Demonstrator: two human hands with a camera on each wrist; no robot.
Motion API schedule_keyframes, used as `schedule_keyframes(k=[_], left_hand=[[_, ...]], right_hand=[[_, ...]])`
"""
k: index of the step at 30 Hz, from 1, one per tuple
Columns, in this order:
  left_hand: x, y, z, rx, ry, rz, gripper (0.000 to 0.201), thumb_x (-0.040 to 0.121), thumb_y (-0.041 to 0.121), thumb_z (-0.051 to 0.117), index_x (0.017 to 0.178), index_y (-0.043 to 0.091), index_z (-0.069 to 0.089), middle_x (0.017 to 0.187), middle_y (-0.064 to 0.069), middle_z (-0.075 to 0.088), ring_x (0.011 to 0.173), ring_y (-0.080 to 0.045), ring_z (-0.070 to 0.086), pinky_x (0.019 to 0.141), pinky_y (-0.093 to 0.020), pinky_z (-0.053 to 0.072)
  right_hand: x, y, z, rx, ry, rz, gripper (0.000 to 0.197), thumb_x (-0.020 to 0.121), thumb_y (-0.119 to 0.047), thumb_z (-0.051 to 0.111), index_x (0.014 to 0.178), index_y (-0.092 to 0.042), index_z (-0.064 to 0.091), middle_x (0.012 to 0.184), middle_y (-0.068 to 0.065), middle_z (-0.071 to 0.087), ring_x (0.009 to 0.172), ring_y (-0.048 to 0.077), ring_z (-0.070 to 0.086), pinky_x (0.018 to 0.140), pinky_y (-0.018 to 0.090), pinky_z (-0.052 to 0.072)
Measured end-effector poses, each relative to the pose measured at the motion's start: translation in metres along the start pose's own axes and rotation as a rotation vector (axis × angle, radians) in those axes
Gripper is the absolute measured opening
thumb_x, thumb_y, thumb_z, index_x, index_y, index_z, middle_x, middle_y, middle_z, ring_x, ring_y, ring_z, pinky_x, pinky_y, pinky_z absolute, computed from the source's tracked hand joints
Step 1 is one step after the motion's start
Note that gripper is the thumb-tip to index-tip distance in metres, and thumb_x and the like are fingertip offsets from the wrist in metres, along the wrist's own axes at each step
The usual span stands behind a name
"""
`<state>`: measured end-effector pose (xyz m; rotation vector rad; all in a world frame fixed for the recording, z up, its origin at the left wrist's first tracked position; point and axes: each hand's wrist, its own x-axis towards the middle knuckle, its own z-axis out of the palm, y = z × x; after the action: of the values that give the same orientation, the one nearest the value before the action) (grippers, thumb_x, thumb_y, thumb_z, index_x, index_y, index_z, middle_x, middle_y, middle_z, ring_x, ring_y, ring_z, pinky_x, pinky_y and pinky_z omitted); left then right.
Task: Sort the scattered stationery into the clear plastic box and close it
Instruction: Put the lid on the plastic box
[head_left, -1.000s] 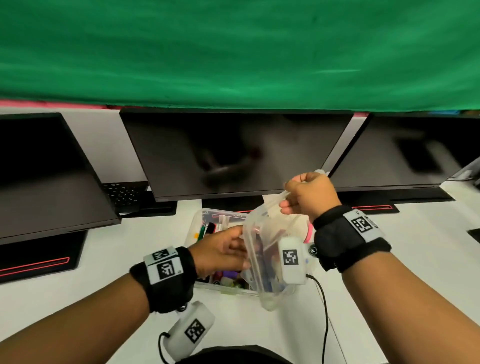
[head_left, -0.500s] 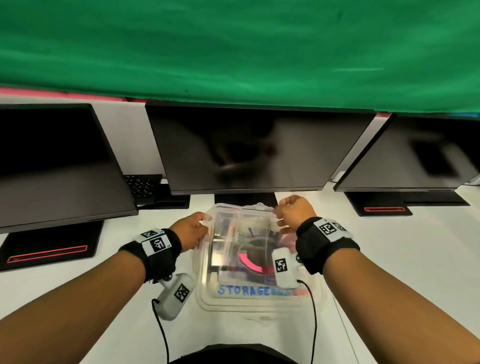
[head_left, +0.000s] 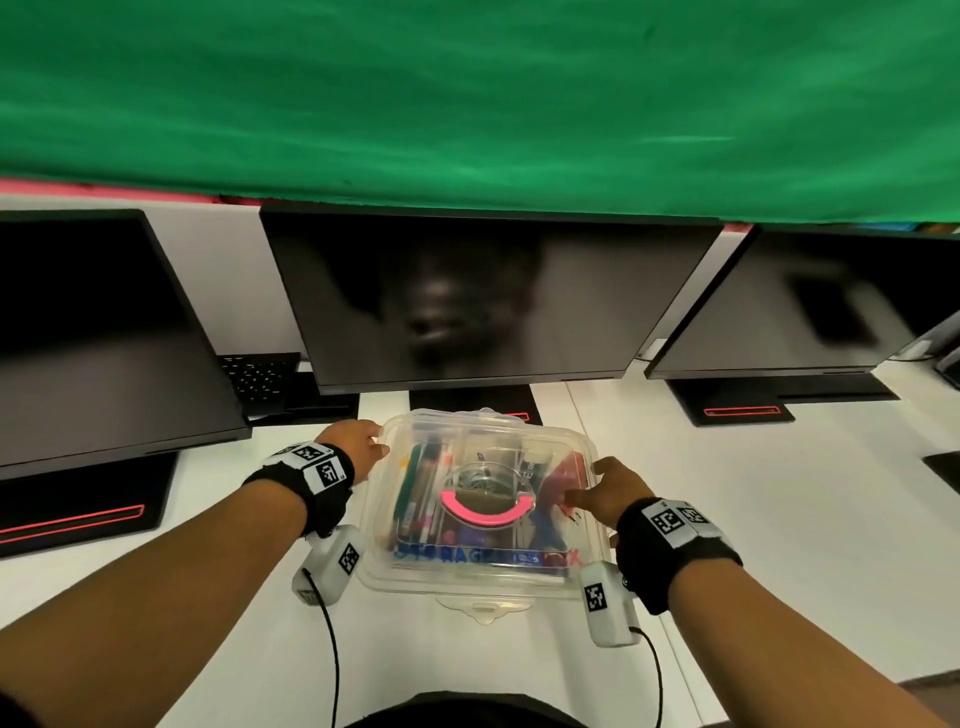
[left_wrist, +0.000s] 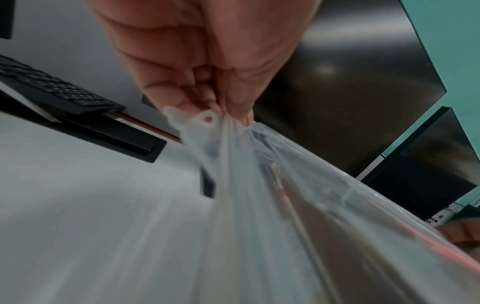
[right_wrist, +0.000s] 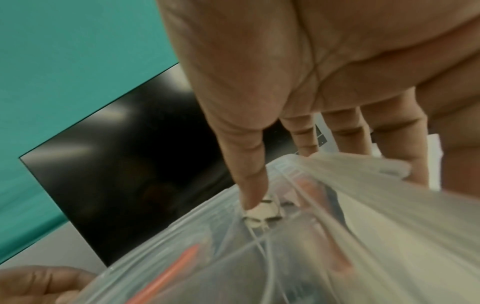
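clear plastic box (head_left: 483, 499) sits on the white desk (head_left: 753, 519) right in front of me, its lid (head_left: 550, 441) lying on top, pens and other stationery showing blurred through the plastic. my left hand (head_left: 358, 447) is at the far left corner of the lid; the left wrist view shows my thumb and fingers (left_wrist: 233, 92) curled together and pinching the rim there, beside a small tab with a hole. my right hand (head_left: 613, 491) rests on the right side of the lid, thumb lying over the top. in the right wrist view my thumb tip (right_wrist: 252, 197) presses down on the lid while my other fingers reach past the right edge, straight and a little apart; i cannot tell whether they hook under the rim. both forearms come in low from the near edge of the desk, each with 1 black wrist strap and 1 white camera unit hanging below it.

count: 1 box, 1 lid, 2 hands on it, 3 dark monitors (head_left: 467, 296) standing behind in a row, 1 black keyboard (head_left: 260, 374) between the left and middle monitor.
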<state>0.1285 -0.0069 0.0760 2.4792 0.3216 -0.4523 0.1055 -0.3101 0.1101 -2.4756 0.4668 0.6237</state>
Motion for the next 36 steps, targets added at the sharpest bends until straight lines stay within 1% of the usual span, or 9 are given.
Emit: schedule_keyframes(k=[4, 10, 17, 19, 23, 27, 32, 34, 36], left_hand=[[0.006, 0.008, -0.004, -0.085, -0.020, 0.004, 0.039, 0.090, 0.024, 0.060, 0.126, 0.010, 0.055, 0.115, -0.017, 0.062, 0.101, -0.034, 0.064, 0.089, -0.041, 0.055], [0.015, 0.020, -0.006, 0.141, -0.030, 0.055, 0.040, 0.093, 0.032, 0.053, 0.129, 0.016, 0.054, 0.129, -0.008, 0.059, 0.118, -0.024, 0.057, 0.098, -0.028, 0.047], [0.023, 0.017, -0.005, 0.027, -0.070, 0.032, 0.040, 0.091, 0.028, 0.058, 0.128, 0.017, 0.054, 0.096, -0.009, 0.068, 0.081, -0.020, 0.064, 0.073, -0.028, 0.055], [0.025, 0.018, -0.004, 0.074, -0.077, 0.045, 0.040, 0.093, 0.029, 0.054, 0.130, 0.017, 0.051, 0.100, -0.010, 0.069, 0.082, -0.021, 0.065, 0.069, -0.025, 0.052], [0.027, 0.023, -0.005, 0.179, -0.048, 0.058, 0.039, 0.092, 0.031, 0.054, 0.129, 0.017, 0.051, 0.117, -0.008, 0.065, 0.106, -0.024, 0.062, 0.086, -0.026, 0.048], [0.019, 0.020, -0.005, 0.385, 0.000, 0.068, 0.050, 0.089, 0.042, 0.055, 0.130, 0.015, 0.046, 0.130, -0.008, 0.054, 0.118, -0.024, 0.054, 0.098, -0.031, 0.044], [0.011, 0.020, -0.002, 0.513, -0.065, 0.016, 0.049, 0.082, 0.044, 0.064, 0.117, 0.010, 0.056, 0.120, -0.006, 0.060, 0.111, -0.023, 0.058, 0.091, -0.030, 0.049], [0.010, 0.022, 0.002, 0.501, -0.086, -0.007, 0.042, 0.082, 0.039, 0.065, 0.111, 0.009, 0.059, 0.112, -0.007, 0.063, 0.109, -0.023, 0.061, 0.089, -0.030, 0.050], [0.009, 0.021, 0.001, 0.453, -0.131, -0.032, 0.026, 0.082, 0.036, 0.066, 0.084, 0.010, 0.061, 0.083, -0.003, 0.066, 0.096, -0.022, 0.068, 0.082, -0.028, 0.052]], right_hand=[[0.005, 0.004, 0.001, 0.012, 0.051, 0.030, 0.064, 0.076, -0.029, 0.075, 0.127, -0.006, 0.045, 0.123, 0.015, 0.057, 0.103, 0.031, 0.060, 0.085, 0.042, 0.056], [0.018, 0.011, 0.003, 0.032, 0.140, 0.023, 0.055, 0.082, -0.028, 0.068, 0.129, -0.008, 0.047, 0.123, 0.015, 0.060, 0.109, 0.031, 0.061, 0.088, 0.034, 0.052], [0.038, 0.020, 0.001, 0.142, 0.138, 0.071, 0.032, 0.086, -0.019, 0.064, 0.117, -0.013, 0.059, 0.111, 0.015, 0.066, 0.096, 0.032, 0.065, 0.083, 0.047, 0.056], [0.040, 0.019, 0.001, 0.126, 0.133, 0.062, 0.033, 0.086, -0.019, 0.063, 0.118, -0.014, 0.059, 0.111, 0.014, 0.066, 0.096, 0.033, 0.065, 0.084, 0.046, 0.056], [0.045, 0.014, -0.003, 0.035, 0.121, 0.054, 0.039, 0.086, -0.023, 0.063, 0.124, -0.014, 0.058, 0.119, 0.013, 0.065, 0.102, 0.031, 0.064, 0.090, 0.044, 0.054], [0.038, 0.016, -0.010, -0.301, 0.161, 0.055, 0.054, 0.086, -0.040, 0.063, 0.131, -0.014, 0.049, 0.132, 0.010, 0.054, 0.118, 0.025, 0.055, 0.099, 0.033, 0.046], [0.040, 0.017, -0.007, -0.328, 0.076, 0.066, 0.028, 0.079, -0.029, 0.072, 0.087, -0.011, 0.053, 0.098, 0.010, 0.065, 0.100, 0.025, 0.066, 0.076, 0.026, 0.050], [0.044, 0.014, -0.006, -0.325, 0.080, 0.039, 0.025, 0.078, -0.025, 0.072, 0.082, -0.012, 0.051, 0.102, 0.012, 0.067, 0.098, 0.026, 0.066, 0.077, 0.026, 0.051], [0.050, 0.011, -0.008, -0.286, 0.077, 0.013, 0.022, 0.079, -0.022, 0.071, 0.090, -0.010, 0.057, 0.106, 0.012, 0.066, 0.099, 0.027, 0.066, 0.081, 0.025, 0.052]])
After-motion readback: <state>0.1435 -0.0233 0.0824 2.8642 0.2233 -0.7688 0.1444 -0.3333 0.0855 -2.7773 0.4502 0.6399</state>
